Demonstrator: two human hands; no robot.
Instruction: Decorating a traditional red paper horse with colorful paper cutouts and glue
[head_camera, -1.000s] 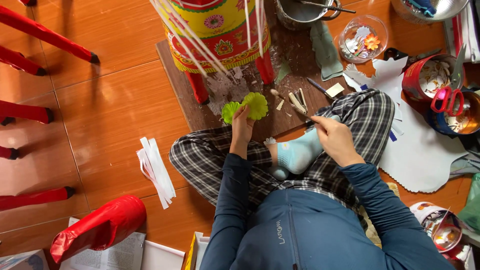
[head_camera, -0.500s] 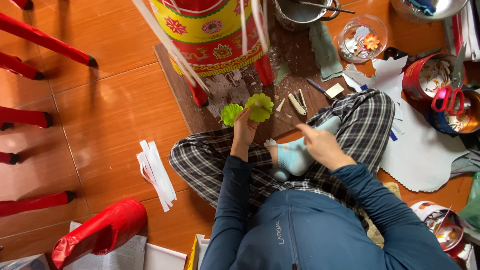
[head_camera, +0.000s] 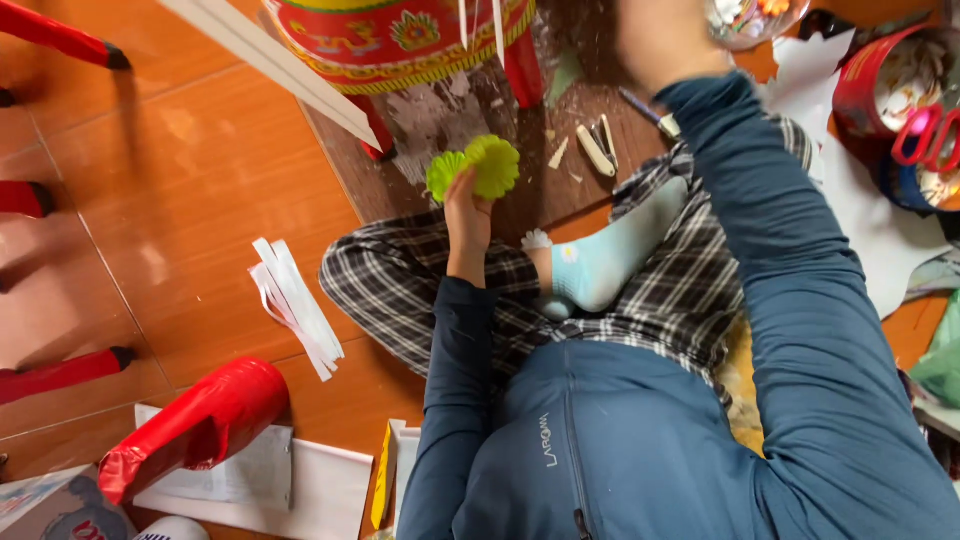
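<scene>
Meanwhile, the left hand (head_camera: 466, 205) stayed clamped on the green paper flowers (head_camera: 475, 168); the right hand (head_camera: 665, 40) had lifted away, blurred, its grip unreadable.

Setting: a craft work area on the floor of a room, most likely in a home or small handicraft workshop. Indicators:

- Surface: glossy orange-brown floor tiles (head_camera: 170, 170). Work takes place directly on the floor, on a brown board (head_camera: 540, 150) scattered with scraps and shavings.
- Work piece: a large red drum-shaped object (head_camera: 400, 40) with painted floral ornament and red legs.
- Materials: white paper strips (head_camera: 295, 305), a roll of red foil (head_camera: 190, 430), white paper sheets (head_camera: 880, 230), and green paper flowers (head_camera: 475, 168).
- Tools: pink-handled scissors (head_camera: 925, 135) resting on a red tin (head_camera: 865, 85), and small wooden-handled tools (head_camera: 598, 148).
- Furniture: red legs (head_camera: 60, 45) at the left edge.
</scene>
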